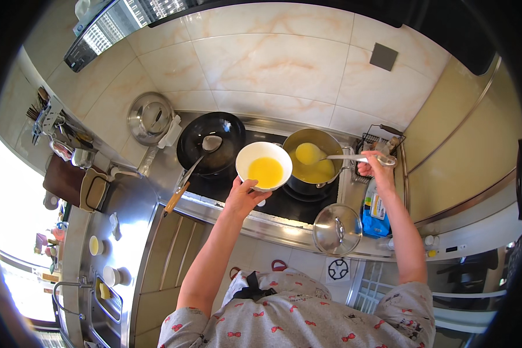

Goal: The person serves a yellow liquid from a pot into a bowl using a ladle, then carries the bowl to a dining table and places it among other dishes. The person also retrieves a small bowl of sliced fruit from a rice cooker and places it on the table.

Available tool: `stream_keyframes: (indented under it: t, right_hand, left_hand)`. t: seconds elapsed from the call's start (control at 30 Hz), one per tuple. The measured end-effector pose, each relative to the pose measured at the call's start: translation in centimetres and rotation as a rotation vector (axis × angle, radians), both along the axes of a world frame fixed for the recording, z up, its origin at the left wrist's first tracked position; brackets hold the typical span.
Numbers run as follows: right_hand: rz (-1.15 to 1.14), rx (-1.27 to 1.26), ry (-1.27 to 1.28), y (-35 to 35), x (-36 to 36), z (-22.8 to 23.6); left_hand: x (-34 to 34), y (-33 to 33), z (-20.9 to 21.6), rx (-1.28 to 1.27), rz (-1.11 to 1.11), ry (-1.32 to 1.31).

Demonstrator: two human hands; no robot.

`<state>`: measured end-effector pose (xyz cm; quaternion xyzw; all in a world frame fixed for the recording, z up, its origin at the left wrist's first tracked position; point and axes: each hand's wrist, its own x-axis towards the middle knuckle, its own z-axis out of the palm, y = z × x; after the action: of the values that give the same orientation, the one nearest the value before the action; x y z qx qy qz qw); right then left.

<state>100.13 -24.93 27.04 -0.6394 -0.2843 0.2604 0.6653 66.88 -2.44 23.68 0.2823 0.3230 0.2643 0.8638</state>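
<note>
Head view: a white bowl [264, 166] of yellow liquid is held up by the left hand [243, 196], whose fingers are wrapped around its near rim, over the stove [284, 203], just left of a steel pot [313, 162]. A ladle [330, 156] is gripped at its handle end by the right hand [374, 166], and its scoop, filled with the same yellow liquid, is kept just above the pot. To the left a black wok [211, 142] with a spatula [194, 168] is seen, and a glass lid [337, 229] is laid on the near counter. A spill is judged possible: the bowl is gripped at one edge only, so it could be tipped by added weight. Drips could also be dropped between pot and bowl if the ladle is tilted, and the hand could be scalded if the liquid is hot.
</note>
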Motion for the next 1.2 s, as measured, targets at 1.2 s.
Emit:
stream_keyframes:
  t: [1.2]
  right_hand:
    - [0.152, 0.041, -0.891, -3.9, -8.9, 8.0]
  left_hand:
    - [7.4, -1.0, -0.8, -0.103, -0.167, -0.180]
